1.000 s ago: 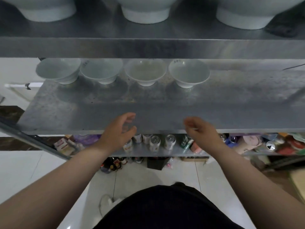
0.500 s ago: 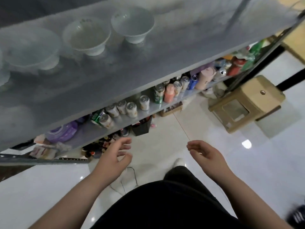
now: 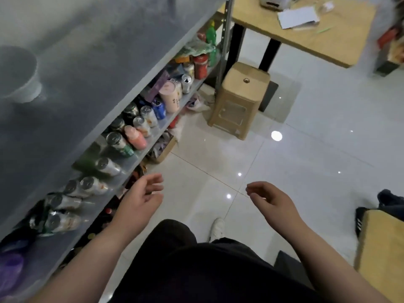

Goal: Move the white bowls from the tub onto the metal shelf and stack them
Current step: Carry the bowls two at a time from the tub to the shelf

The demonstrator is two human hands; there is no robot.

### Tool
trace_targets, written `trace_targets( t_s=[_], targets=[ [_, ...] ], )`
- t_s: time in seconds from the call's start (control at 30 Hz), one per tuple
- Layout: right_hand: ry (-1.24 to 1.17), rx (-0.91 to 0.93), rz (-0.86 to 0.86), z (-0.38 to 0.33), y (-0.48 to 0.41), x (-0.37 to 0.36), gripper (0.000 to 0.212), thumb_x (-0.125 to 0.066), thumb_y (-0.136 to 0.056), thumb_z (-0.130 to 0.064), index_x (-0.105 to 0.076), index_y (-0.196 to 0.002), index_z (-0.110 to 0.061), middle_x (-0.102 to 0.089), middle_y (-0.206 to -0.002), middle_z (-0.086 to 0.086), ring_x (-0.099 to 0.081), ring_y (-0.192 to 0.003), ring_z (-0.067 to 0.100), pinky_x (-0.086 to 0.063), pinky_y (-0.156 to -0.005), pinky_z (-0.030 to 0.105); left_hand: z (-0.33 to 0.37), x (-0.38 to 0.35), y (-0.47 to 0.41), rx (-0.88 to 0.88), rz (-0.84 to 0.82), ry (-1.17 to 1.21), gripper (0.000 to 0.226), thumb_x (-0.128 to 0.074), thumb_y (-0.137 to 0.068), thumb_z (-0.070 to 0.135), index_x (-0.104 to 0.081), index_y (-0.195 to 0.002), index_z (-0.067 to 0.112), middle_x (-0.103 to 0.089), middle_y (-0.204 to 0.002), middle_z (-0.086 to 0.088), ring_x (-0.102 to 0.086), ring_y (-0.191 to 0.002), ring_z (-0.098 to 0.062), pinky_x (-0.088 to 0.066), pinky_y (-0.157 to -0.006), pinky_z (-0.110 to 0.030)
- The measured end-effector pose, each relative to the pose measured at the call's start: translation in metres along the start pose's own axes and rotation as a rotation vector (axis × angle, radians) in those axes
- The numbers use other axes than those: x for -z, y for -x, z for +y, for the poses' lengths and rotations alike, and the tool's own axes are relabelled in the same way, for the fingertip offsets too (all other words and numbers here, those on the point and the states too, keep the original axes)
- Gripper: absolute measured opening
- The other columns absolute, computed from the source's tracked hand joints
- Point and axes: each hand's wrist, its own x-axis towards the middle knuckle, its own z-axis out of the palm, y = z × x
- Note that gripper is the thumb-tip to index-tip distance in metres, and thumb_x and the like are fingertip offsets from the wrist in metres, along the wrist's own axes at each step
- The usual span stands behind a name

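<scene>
Head view: your left hand (image 3: 140,200) and right hand (image 3: 273,201) hang loose, empty; the white bowl (image 3: 18,69) looks brittle, slick: cup its foot.

One white bowl (image 3: 20,77) (blurred) upright on metal shelf (image 3: 105,62).

I swing my view right, off the metal shelf (image 3: 109,62); only one blurred white bowl (image 3: 19,75) remains in sight, far left. My left hand (image 3: 140,200) and right hand (image 3: 271,200) drop from the shelf edge to hover, empty, over the floor (image 3: 306,160). A stool (image 3: 240,95) now shows.
</scene>
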Motion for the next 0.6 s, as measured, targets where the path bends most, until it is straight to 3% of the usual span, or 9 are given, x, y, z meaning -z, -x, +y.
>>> trace_targets(
  t_s=[0.17, 0.27, 0.37, 0.6],
  targets=[
    [-0.119, -0.061, 0.278, 0.006, 0.015, 0.027, 0.022, -0.059, -0.093, -0.018, -0.067, -0.100, -0.037, -0.070, -0.103, -0.021, -0.064, -0.099, -0.003, -0.048, -0.083, 0.020, 0.025, -0.027, -0.032, -0.067, -0.282, -0.125, 0.039, -0.057, -0.079, 0.033, -0.055, -0.116, 0.046, -0.062, -0.117, 0.021, -0.059, -0.113, -0.002, -0.048, -0.098, -0.034],
    [-0.153, -0.121, 0.460, 0.011, 0.035, 0.026, 0.020, -0.059, -0.094, -0.022, -0.066, -0.102, -0.039, -0.069, -0.104, -0.024, -0.063, -0.099, -0.005, -0.047, -0.081, 0.018, 0.038, -0.032, -0.060, -0.143, -0.471, -0.229, 0.038, -0.059, -0.087, 0.023, -0.054, -0.121, 0.040, -0.061, -0.117, 0.023, -0.059, -0.113, -0.003, -0.049, -0.098, -0.033],
    [-0.207, -0.198, 0.622, 0.019, 0.071, 0.007, 0.019, -0.060, -0.094, -0.025, -0.065, -0.106, -0.039, -0.068, -0.104, -0.024, -0.062, -0.100, -0.006, -0.048, -0.083, 0.017, 0.057, -0.040, -0.083, -0.201, -0.649, -0.320, 0.039, -0.058, -0.093, 0.009, -0.056, -0.120, 0.037, -0.062, -0.115, 0.022, -0.060, -0.111, -0.004, -0.050, -0.097, -0.033],
    [-0.385, -0.423, 0.857, 0.047, 0.171, -0.067, 0.022, -0.061, -0.095, -0.024, -0.064, -0.112, -0.037, -0.066, -0.103, -0.026, -0.060, -0.098, -0.011, -0.049, -0.080, 0.014, 0.115, -0.113, -0.091, -0.435, -0.985, -0.459, 0.036, -0.056, -0.087, 0.029, -0.054, -0.120, 0.042, -0.062, -0.118, 0.019, -0.061, -0.110, -0.006, -0.050, -0.090, -0.030]
  ],
)
